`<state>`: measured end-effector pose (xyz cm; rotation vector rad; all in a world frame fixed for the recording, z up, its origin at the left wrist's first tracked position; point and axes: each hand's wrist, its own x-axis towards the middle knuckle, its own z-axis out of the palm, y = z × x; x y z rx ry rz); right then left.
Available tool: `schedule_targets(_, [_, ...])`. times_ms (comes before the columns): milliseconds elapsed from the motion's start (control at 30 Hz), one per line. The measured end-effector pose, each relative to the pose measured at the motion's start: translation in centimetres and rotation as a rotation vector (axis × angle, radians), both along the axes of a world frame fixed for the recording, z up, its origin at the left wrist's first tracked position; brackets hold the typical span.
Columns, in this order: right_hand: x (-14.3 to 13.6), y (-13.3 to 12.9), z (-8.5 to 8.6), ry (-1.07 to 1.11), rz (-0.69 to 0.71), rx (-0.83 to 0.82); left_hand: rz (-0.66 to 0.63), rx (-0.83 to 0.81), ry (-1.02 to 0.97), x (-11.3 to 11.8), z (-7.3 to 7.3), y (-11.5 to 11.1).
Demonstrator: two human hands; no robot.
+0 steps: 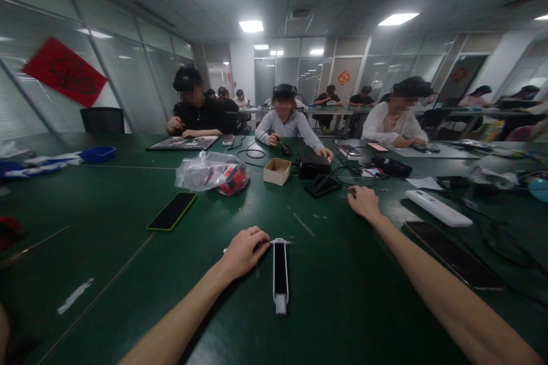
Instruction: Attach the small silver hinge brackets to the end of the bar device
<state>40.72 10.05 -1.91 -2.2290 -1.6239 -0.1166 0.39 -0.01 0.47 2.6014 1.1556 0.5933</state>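
Green table (342, 296) under both hands. Clear plastic bag (192, 173) beyond the left fingers, a bit left; red-and-black item (233, 178) inside, kind unclear. Blue tray (97, 153) well off to the left of the left fingers, contents can't be made out. Right hand (365, 202) rests on the table, fingers curled; can't tell if they hold anything. Black stand (323, 186) near, left of the right fingertips. Left hand (246, 251) low, thumb and forefinger close together. Open box (276, 176) past the left fingers, slightly right; brown inside, contents can't be told. White-framed black strip (280, 273) lies just right of the left fingers, its thin crossbar (286, 242) meeting the fingertips; can't tell if clamped.
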Motion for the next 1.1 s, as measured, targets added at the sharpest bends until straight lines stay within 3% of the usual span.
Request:
schedule_targets(133, [0.1,4.4,0.4,-0.018,0.008,-0.087,-0.004,-0.024,-0.003,0.2,0.2,0.0])
schedule_targets(267, [-0.1,6.7,0.3,-0.025,-0.025,-0.121,-0.007,-0.036,-0.024,0.2,0.2,0.1])
schedule_targets(433, [0.6,7.0,0.2,-0.048,-0.089,-0.157,-0.026,-0.028,-0.027,0.1,-0.1,0.4])
schedule_targets(700, [1.3,7.3,0.3,-0.131,-0.017,-0.179,-0.027,-0.030,-0.010,0.2,-0.1,0.3])
schedule_targets(1100, [2.4,10.1,-0.7,-0.200,0.048,-0.275,-0.020,-0.041,-0.013,0.2,0.0,0.3])
